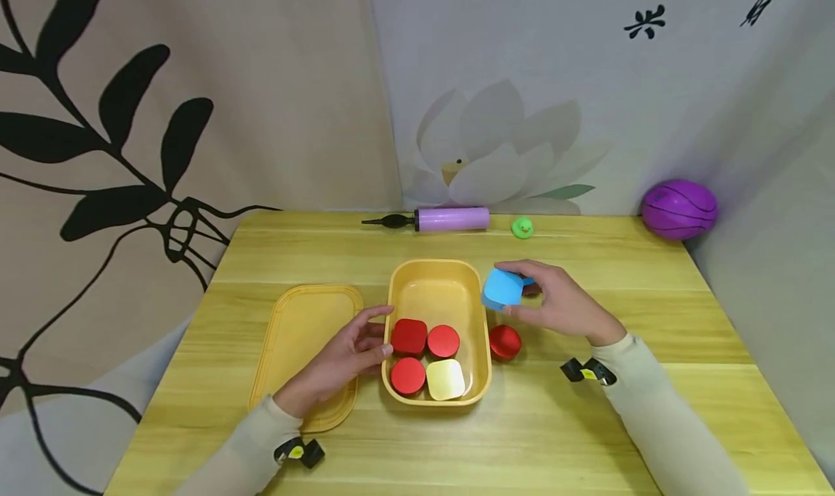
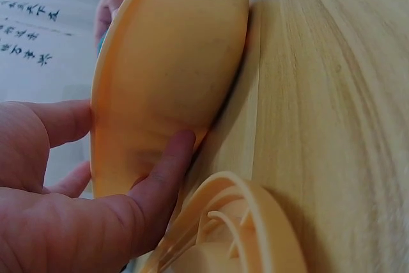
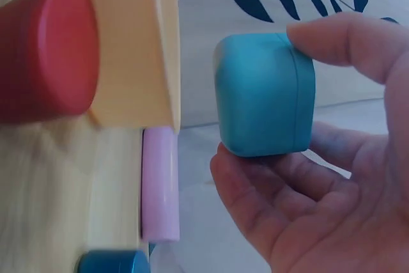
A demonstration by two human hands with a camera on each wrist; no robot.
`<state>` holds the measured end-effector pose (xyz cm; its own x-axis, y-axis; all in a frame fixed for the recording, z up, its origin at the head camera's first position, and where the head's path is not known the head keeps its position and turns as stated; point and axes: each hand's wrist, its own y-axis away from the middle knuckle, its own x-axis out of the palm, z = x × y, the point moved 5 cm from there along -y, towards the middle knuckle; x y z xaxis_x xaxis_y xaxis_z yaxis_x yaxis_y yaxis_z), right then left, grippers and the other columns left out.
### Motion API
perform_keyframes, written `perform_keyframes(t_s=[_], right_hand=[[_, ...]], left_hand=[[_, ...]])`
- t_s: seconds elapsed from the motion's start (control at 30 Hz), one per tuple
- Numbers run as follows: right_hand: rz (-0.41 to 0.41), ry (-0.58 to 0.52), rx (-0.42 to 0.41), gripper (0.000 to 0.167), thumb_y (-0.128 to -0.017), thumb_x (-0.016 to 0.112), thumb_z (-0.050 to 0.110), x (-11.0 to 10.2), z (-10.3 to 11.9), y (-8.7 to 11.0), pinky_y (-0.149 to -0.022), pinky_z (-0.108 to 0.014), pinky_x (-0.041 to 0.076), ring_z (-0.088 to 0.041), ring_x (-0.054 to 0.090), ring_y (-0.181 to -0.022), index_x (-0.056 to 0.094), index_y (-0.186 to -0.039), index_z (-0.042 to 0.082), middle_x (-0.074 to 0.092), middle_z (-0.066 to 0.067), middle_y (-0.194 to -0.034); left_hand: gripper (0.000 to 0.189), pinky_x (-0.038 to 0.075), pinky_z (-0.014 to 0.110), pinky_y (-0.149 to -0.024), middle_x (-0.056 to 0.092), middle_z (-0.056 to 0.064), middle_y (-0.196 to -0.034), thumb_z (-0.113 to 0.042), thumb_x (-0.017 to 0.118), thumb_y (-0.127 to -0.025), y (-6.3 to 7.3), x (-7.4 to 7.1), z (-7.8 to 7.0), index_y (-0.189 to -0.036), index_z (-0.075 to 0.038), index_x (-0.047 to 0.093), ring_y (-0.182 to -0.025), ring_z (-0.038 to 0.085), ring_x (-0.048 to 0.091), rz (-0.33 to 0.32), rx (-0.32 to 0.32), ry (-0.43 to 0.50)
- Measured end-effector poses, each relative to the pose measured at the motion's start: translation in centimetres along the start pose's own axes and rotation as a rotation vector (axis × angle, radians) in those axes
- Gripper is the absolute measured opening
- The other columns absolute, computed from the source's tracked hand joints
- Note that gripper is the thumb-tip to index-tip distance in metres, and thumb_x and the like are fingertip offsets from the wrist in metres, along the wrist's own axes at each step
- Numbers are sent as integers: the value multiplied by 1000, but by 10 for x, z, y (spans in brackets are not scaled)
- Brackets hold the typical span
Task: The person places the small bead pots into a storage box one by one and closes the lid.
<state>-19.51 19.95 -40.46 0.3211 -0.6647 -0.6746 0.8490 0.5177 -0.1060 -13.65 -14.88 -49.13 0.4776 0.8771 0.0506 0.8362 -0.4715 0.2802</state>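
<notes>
A yellow container [image 1: 436, 278] stands on the table with two round red boxes [image 1: 443, 341], a rounded-square red box [image 1: 409, 336] and a rounded-square pale gold box [image 1: 446, 379] inside. My left hand [image 1: 346, 353] touches its left rim and outer wall with its fingers. Just right of the container, my right hand [image 1: 554, 296] grips a rounded-square blue box [image 3: 265, 94] by its sides, above the table. Another blue item [image 3: 115, 261] is partly hidden behind this hand in the head view. A red round box [image 1: 505, 342] rests on the table beside the container.
The yellow lid [image 1: 313, 315] lies left of the container, partly under my left hand and forearm. Along the back edge are a purple hand pump [image 1: 451, 219], a green duck toy [image 1: 522, 227] and a purple ball [image 1: 680, 209]. Printed curtains hang behind the table.
</notes>
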Motion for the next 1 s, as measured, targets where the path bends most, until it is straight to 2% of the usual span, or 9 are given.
perform_keyframes(t_s=[0.2, 0.37, 0.57, 0.77, 1.0], right_hand=[[0, -32, -20, 66, -90, 84, 16, 9, 14, -19, -96, -53, 60, -25, 65, -112, 58, -150, 10, 63, -10, -145], [8, -48, -64, 66, -91, 82, 16, 21, 22, -37, -97, -50, 60, -28, 65, -117, 56, -151, 7, 61, -13, -148], [24, -45, -67, 66, -92, 81, 19, 38, 25, -58, -99, -47, 61, -27, 64, -120, 56, -151, 7, 61, -11, -147], [88, -46, -91, 66, -90, 80, 19, 58, 30, -78, -101, -47, 59, -24, 64, -117, 56, -151, 7, 63, -9, -142], [178, -21, -113, 67, -89, 78, 15, 82, 30, -93, -97, -38, 61, -24, 64, -121, 55, -150, 4, 63, -11, -142]], left_hand=[[74, 61, 41, -93, 43, 25, -153, -20, 70, -104, 0, 0, 0, -166, -22, 29, -126, 26, 60, 9, 8, 1], [73, 61, 41, -93, 43, 25, -151, -19, 69, -104, 1, 0, 0, -165, -20, 29, -126, 26, 61, 2, 13, -3], [71, 61, 43, -94, 44, 23, -153, -18, 69, -105, 1, 0, -2, -164, -25, 31, -129, 28, 60, -1, 1, -13], [72, 61, 43, -94, 44, 22, -154, -19, 69, -105, -1, 0, -2, -165, -25, 30, -128, 28, 60, 2, -12, -21], [71, 61, 42, -92, 43, 24, -152, -17, 67, -106, -3, -1, -1, -165, -22, 29, -126, 28, 60, 10, -10, -23]])
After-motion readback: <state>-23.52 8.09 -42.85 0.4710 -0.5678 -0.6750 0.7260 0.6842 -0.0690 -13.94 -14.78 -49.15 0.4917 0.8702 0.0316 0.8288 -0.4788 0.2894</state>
